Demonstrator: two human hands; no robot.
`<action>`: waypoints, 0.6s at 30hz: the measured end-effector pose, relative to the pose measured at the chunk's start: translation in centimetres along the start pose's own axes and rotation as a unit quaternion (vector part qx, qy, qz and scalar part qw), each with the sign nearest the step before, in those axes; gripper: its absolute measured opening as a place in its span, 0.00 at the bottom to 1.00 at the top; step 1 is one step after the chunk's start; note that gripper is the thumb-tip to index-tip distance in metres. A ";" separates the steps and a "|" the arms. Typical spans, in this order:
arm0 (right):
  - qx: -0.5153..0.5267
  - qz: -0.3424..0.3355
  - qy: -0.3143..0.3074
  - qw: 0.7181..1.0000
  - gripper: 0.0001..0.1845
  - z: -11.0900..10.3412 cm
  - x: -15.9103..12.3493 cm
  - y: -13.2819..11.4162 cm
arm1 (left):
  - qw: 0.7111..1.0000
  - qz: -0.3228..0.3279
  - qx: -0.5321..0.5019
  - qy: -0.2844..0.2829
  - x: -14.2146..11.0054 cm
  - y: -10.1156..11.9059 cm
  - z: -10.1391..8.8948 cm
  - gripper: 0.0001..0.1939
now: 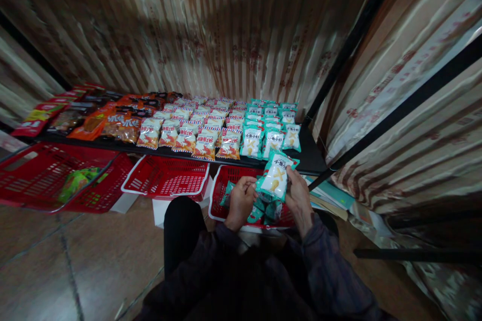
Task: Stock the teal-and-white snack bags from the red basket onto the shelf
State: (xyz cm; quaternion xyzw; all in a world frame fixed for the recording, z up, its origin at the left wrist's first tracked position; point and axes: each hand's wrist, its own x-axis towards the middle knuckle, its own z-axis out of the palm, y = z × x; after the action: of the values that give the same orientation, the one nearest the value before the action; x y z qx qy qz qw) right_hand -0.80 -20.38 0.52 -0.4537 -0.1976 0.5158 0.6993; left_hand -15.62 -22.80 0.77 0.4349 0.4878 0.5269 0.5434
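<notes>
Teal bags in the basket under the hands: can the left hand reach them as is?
Likely yes: the left hand is over the open basket, with teal bags showing on either side of it. The held bag, in the right hand, hides some; whether the left hand also pinches it is unclear.

Pleated printed curtain (233, 25) is hung behind, crossed at right by black pole (406, 109). Orange packets (94, 121) and red-lettered packets (206, 143) are ranged in rows. Green packet (77, 183) is held in far-left basket (22, 180); middle basket (167, 178) is set alongside. Floor (33, 251) is tiled brown.
</notes>
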 end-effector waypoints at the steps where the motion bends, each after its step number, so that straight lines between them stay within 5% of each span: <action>1: 0.001 0.004 0.001 1.000 0.20 0.1 -0.1 0.0 | 1.000 0.009 0.013 0.003 -0.1 -0.1 0.0 0.06; 12: -0.005 0.016 0.011 1.000 0.21 0.7 0.0 -0.1 | 0.993 0.077 0.090 -0.012 0.3 0.2 -1.1 0.07; 18: -0.026 0.009 -0.033 0.999 0.20 2.0 -1.2 -0.2 | 0.987 0.127 0.100 -0.012 0.9 1.6 -0.1 0.19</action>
State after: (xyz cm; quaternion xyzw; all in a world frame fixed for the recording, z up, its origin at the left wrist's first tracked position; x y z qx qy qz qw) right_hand -2.66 -20.65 1.94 -0.4562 -0.2300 0.5311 0.6759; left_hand -15.95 -21.81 2.26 0.5520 0.4721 0.5350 0.4315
